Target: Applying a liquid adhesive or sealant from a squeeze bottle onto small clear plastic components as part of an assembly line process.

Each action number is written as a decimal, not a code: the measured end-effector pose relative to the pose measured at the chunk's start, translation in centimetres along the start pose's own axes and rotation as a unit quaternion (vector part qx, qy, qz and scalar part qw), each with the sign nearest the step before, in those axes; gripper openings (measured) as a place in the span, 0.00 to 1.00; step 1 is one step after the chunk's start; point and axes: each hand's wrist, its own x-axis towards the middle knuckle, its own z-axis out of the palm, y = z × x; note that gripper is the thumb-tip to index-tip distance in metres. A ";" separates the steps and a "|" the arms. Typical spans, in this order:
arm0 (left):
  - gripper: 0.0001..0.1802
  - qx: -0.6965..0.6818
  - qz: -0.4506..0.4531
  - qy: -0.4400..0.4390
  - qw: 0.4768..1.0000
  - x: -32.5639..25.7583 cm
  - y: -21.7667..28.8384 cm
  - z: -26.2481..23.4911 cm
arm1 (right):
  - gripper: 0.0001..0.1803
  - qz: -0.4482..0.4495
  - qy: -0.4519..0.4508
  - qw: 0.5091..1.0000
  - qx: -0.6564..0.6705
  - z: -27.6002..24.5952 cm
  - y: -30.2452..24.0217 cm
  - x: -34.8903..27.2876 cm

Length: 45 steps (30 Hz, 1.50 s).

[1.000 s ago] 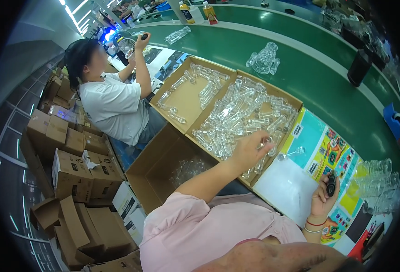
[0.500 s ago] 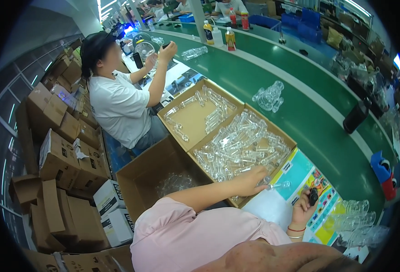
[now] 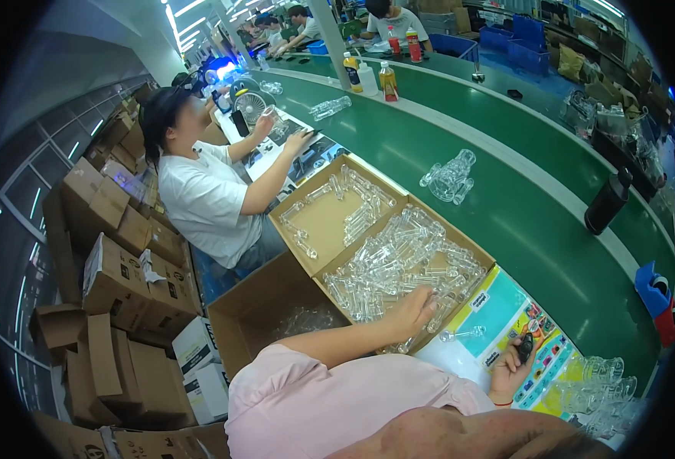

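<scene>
My left hand [image 3: 412, 314] is over the near edge of a cardboard box [image 3: 477, 287] heaped with clear plastic tubes [image 3: 383, 264]. Its fingers are curled together among the tubes; what they grip, if anything, cannot be made out. A single clear tube [image 3: 462, 333] lies on the colourful printed sheet [image 3: 506, 306], between my two hands. At the right, my right hand [image 3: 508, 373] is closed round a small rounded black part [image 3: 525, 348], held above that sheet.
Clear bottle-like pieces [image 3: 598, 382] stand beyond my right hand. A deep carton [image 3: 249, 302] sits left of the tube box. Past it a co-worker [image 3: 207, 183] handles parts. A green conveyor [image 3: 521, 229] curves behind, carrying a clear cluster [image 3: 451, 176] and a black bottle [image 3: 609, 201].
My left hand has drawn back from beside the single tube to the box's tubes. My right hand keeps the black part. The co-worker's hands have lowered, and the view has shifted slightly.
</scene>
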 end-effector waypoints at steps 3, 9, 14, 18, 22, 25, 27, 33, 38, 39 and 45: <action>0.18 0.022 0.039 -0.010 0.999 0.6 0.0 0.2 | 0.23 -0.027 -0.041 0.999 0.024 -0.4 -0.3 0.6; 0.18 -0.015 0.004 -0.076 0.997 0.7 0.1 0.0 | 0.22 -0.032 -0.019 0.999 0.036 -1.1 -0.9 0.6; 0.20 0.024 0.000 -0.059 0.998 0.3 0.8 0.0 | 0.21 -0.022 -0.025 0.999 0.032 -1.3 -0.9 0.7; 0.20 0.022 0.034 -0.046 0.998 0.5 0.2 0.2 | 0.21 -0.022 -0.013 0.998 0.052 -1.5 -1.1 0.5; 0.19 -0.029 -0.003 -0.082 0.996 0.7 1.4 -0.9 | 0.21 -0.009 -0.012 0.998 0.067 -1.8 -1.4 0.7; 0.17 -0.044 -0.023 -0.052 0.997 0.3 0.4 -0.5 | 0.21 -0.004 -0.020 0.998 0.063 -1.9 -1.2 0.9; 0.17 -0.045 -0.006 -0.010 0.999 0.4 -0.4 -0.1 | 0.21 -0.002 -0.028 0.998 0.062 -2.0 -1.3 1.1; 0.14 -0.020 0.048 -0.033 0.998 0.6 -0.5 -0.5 | 0.22 -0.017 -0.009 0.998 0.062 -1.6 -1.0 0.5; 0.16 -0.092 0.011 -0.042 0.995 0.3 1.0 -0.6 | 0.22 -0.011 -0.002 0.998 0.065 -1.5 -1.2 0.6; 0.16 -0.093 0.009 -0.046 0.995 0.5 0.8 -0.4 | 0.22 -0.009 -0.004 0.998 0.061 -1.3 -1.1 0.6; 0.15 -0.158 -0.031 -0.010 0.987 0.8 -0.5 0.0 | 0.23 -0.011 -0.013 0.996 0.086 -1.0 -0.7 0.5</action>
